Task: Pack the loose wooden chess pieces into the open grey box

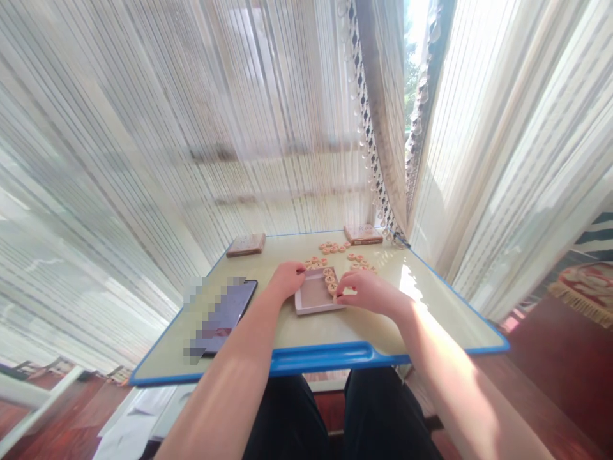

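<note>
A shallow white tray (312, 309) lies in the middle of a small blue-rimmed table (335, 332). Several round wooden game discs (329, 276) sit along the tray's right inner edge. My left hand (286, 279) is curled against the tray's upper left corner, fingers closed on the rim. My right hand (366, 291) rests at the tray's right side, fingertips pinched at a disc there. More loose discs (335, 246) are scattered on the table beyond the tray.
A phone (225, 313) lies left of the tray. Two flat wooden boxes stand at the far edge, one left (246, 245), one right (363, 234). Sheer curtains (191, 128) hang close behind the table. A rug (582, 284) lies on the floor at right.
</note>
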Available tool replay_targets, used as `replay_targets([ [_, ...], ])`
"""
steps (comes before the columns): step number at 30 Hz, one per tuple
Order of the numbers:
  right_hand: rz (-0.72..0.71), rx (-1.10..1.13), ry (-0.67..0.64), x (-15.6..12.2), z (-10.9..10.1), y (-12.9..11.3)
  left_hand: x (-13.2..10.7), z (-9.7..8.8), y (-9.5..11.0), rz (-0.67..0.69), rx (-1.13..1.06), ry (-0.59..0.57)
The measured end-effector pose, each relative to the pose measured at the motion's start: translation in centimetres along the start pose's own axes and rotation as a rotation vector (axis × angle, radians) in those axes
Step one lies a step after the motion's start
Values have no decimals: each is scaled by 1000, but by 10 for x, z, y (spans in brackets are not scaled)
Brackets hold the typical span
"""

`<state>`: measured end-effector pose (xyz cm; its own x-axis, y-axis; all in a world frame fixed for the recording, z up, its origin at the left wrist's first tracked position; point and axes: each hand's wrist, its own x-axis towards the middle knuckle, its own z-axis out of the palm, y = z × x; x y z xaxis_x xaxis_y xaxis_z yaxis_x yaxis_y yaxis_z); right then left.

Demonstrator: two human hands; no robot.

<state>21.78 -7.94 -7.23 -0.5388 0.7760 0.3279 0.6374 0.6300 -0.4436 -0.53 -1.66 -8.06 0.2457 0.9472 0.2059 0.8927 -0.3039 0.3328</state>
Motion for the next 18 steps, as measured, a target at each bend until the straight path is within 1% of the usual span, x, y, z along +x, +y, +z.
replay_targets([
  [7, -2, -18, -51, 2, 1, 3, 1, 2, -3, 11, 2, 7],
  [14, 3, -4, -39, -2, -1, -3, 1, 4, -5, 23, -5, 14],
  [18, -36, 6, -44, -4, 1, -7, 2, 4, -4, 39, 2, 16],
])
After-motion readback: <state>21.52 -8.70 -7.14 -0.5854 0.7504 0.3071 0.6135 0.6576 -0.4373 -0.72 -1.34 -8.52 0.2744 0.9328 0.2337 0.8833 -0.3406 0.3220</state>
